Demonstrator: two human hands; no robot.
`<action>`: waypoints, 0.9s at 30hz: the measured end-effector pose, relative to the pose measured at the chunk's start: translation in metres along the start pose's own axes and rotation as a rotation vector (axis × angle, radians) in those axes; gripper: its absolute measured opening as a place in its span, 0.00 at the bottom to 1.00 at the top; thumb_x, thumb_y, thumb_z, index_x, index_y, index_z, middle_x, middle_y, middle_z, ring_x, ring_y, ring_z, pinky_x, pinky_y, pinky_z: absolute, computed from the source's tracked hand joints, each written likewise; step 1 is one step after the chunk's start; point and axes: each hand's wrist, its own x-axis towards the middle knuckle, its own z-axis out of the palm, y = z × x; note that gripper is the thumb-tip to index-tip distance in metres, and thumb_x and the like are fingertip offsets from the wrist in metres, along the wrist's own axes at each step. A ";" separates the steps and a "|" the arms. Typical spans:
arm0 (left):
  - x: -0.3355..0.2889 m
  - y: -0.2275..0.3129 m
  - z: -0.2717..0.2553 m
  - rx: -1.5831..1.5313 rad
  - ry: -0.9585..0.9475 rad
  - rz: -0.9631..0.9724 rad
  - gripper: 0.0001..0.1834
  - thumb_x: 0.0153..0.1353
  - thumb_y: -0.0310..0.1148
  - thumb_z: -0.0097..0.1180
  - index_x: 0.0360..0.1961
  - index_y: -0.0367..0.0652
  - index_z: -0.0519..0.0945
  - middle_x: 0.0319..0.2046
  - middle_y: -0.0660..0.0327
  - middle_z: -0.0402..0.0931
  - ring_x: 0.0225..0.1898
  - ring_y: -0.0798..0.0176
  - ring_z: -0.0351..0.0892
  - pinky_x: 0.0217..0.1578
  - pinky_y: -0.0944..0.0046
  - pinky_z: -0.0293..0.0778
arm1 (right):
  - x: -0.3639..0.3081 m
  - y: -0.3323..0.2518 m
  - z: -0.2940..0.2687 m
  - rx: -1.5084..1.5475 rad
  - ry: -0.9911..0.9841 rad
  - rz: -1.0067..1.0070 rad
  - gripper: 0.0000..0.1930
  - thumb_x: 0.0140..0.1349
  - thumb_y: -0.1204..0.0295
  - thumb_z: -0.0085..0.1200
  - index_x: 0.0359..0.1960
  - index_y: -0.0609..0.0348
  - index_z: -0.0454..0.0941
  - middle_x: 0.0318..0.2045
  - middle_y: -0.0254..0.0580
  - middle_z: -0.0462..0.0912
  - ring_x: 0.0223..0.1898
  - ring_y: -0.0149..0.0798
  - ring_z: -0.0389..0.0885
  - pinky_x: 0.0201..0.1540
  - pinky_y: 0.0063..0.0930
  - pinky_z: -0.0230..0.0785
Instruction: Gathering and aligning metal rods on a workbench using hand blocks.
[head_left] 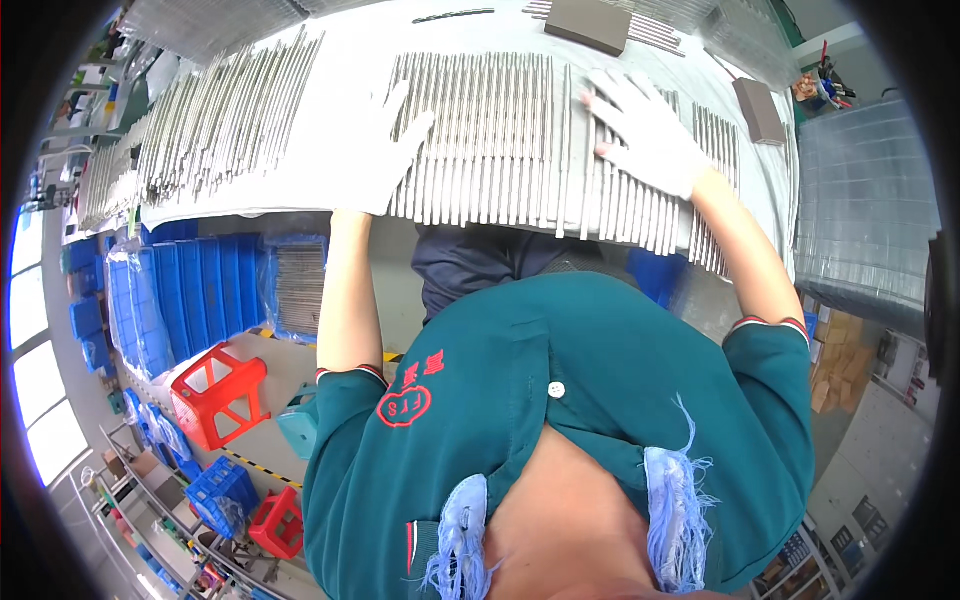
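My left hand (388,150), in a white glove, lies with fingers spread against the left end of a row of slim metal rods (480,140). The rods lie side by side on a white-covered table (345,60), their near ends along its front edge. My right hand (652,138), also gloved in white with bare fingertips at the thumb and a finger, rests spread over another group of rods (625,205). Part of that group is hidden under the palm. Between the two groups lies a single rod (566,150) with narrow gaps beside it.
More rods (235,110) lie at the left, and a further group (715,150) lies beyond my right hand. At the back are a dark drill bit (453,16) and a brown block (588,24); a second block (759,110) sits right. Blue crates (205,300) and red stools (215,395) stand below left.
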 end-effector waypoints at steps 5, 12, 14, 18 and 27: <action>0.005 -0.004 -0.009 -0.834 0.029 -0.081 0.37 0.67 0.54 0.51 0.66 0.36 0.66 0.66 0.44 0.63 0.69 0.48 0.59 0.69 0.51 0.52 | -0.032 0.022 0.000 0.027 -0.060 0.066 0.33 0.63 0.54 0.51 0.69 0.50 0.63 0.71 0.50 0.57 0.72 0.52 0.53 0.74 0.42 0.42; 0.006 -0.019 -0.002 -2.077 0.112 -0.325 0.41 0.66 0.48 0.55 0.69 0.31 0.54 0.69 0.40 0.53 0.71 0.45 0.52 0.73 0.50 0.48 | 0.004 -0.001 0.006 0.032 0.004 -0.009 0.33 0.63 0.52 0.51 0.69 0.51 0.63 0.70 0.51 0.59 0.72 0.50 0.54 0.74 0.42 0.42; 0.006 -0.020 0.000 -2.001 0.085 -0.278 0.42 0.66 0.49 0.55 0.69 0.31 0.55 0.68 0.40 0.54 0.71 0.45 0.52 0.73 0.51 0.49 | 0.026 -0.020 0.003 0.049 0.023 -0.014 0.35 0.64 0.50 0.49 0.69 0.53 0.62 0.70 0.53 0.59 0.72 0.48 0.54 0.74 0.42 0.41; 0.007 -0.013 -0.003 -1.990 0.081 -0.280 0.42 0.65 0.51 0.55 0.69 0.31 0.55 0.68 0.41 0.56 0.71 0.45 0.53 0.73 0.51 0.49 | 0.054 -0.043 0.010 0.039 0.061 -0.027 0.35 0.65 0.47 0.46 0.69 0.54 0.61 0.69 0.53 0.60 0.72 0.47 0.55 0.75 0.41 0.39; 0.004 -0.013 -0.004 -1.982 0.102 -0.293 0.39 0.68 0.50 0.51 0.68 0.30 0.57 0.67 0.41 0.59 0.70 0.47 0.56 0.72 0.52 0.51 | 0.013 -0.012 -0.006 0.047 -0.021 -0.059 0.29 0.66 0.55 0.48 0.67 0.50 0.66 0.69 0.48 0.61 0.71 0.49 0.55 0.74 0.42 0.41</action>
